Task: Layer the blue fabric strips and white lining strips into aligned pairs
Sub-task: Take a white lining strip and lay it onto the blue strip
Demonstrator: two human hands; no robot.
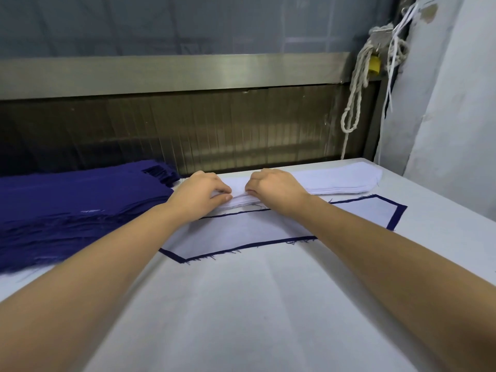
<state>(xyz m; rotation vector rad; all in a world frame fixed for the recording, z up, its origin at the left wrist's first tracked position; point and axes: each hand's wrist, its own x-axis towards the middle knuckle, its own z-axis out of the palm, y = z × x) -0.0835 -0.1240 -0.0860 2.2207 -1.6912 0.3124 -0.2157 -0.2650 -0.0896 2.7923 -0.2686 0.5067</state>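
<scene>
**Counter** (241,304): white-covered and carries every item.

**Blue stack** (67,200): left of the pair, edges frayed.

**Pair** (255,229): lining on a blue strip, with blue showing as a border. The long axis runs left to right.

**White stack** (335,181): just behind the pair, with its long axis roughly parallel to it.

**Left grip** (200,193), **right grip** (273,187): close together behind the pair, fingers curled, pinching top layers at the white stack's left end. A peeled lining would likely travel toward the person. The left grip is nearer the blue stack.

**Writing:** none readable.
</scene>
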